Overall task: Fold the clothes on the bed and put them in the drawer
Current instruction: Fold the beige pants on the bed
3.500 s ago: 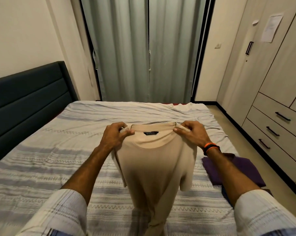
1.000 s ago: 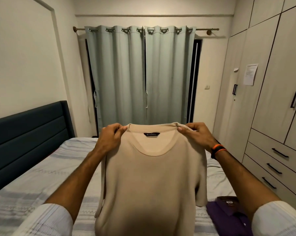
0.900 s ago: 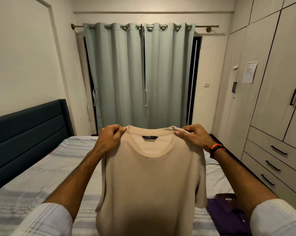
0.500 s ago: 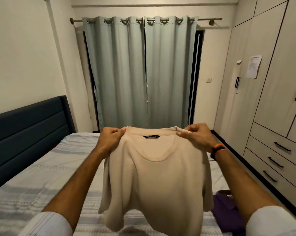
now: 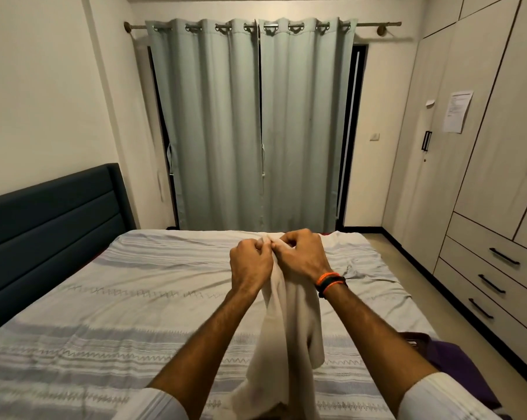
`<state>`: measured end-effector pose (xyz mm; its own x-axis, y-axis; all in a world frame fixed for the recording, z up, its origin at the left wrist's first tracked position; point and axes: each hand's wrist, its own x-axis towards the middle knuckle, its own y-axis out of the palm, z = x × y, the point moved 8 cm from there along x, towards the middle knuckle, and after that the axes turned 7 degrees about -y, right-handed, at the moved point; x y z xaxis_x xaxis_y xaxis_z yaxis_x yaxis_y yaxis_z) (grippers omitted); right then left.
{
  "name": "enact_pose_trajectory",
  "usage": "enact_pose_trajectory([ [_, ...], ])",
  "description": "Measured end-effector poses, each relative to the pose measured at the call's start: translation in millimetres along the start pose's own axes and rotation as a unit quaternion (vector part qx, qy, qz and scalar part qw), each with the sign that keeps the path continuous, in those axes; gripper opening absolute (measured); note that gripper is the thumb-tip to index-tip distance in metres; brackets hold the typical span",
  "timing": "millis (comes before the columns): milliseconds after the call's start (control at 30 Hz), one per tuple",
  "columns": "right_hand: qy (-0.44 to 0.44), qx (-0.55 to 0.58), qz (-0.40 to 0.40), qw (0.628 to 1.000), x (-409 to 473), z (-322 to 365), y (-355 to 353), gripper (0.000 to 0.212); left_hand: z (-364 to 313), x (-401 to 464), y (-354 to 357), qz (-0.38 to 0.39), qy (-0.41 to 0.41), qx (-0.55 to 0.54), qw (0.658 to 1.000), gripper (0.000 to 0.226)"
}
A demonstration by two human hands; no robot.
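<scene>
A beige T-shirt point(image 5: 289, 334) hangs doubled lengthwise over the bed point(image 5: 110, 313), its two shoulders brought together at the top. My left hand point(image 5: 250, 262) and my right hand point(image 5: 301, 256) touch each other there, each pinching one shoulder. The shirt's lower end drops out of view between my forearms. A folded purple shirt point(image 5: 456, 362) lies on the bed's right edge, partly hidden by my right arm. Three closed drawers point(image 5: 495, 268) with black handles sit low in the wardrobe on the right.
A dark padded headboard point(image 5: 44, 225) runs along the bed's left side. Grey curtains point(image 5: 256, 125) hang behind the bed. Tall wardrobe doors point(image 5: 474, 131) stand on the right, with a strip of floor point(image 5: 407, 268) between them and the bed.
My hands have come together, folding the spread beige T-shirt in half lengthwise. They have also dropped a little lower.
</scene>
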<state>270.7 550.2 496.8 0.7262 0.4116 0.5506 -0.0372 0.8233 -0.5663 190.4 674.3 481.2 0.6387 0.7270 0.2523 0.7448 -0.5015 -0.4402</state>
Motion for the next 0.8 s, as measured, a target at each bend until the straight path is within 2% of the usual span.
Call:
enact_pose_trajectory([
  [233, -0.048, -0.006, 0.065, 0.997, -10, 9, 7, 0.022, -9, -13, 4, 0.028, 0.001, -0.023, 0.999, 0.027],
  [333, -0.049, 0.003, 0.088, 0.995, -13, 7, 7, 0.023, -8, -12, 9, 0.078, 0.019, -0.021, 0.997, 0.023],
  [433, -0.057, -0.018, 0.108, 0.992, -15, 8, 7, 0.028, -7, -14, 11, 0.133, 0.038, -0.008, 0.99, 0.028],
  [633, -0.064, -0.099, 0.046, 0.992, -19, 13, 4, 0.029, -12, -21, 10, 0.153, 0.099, 0.074, 0.98, 0.037],
  [800, -0.059, -0.094, 0.055, 0.992, -20, 13, 14, 0.023, -5, -19, 4, 0.129, 0.114, 0.091, 0.981, 0.024],
])
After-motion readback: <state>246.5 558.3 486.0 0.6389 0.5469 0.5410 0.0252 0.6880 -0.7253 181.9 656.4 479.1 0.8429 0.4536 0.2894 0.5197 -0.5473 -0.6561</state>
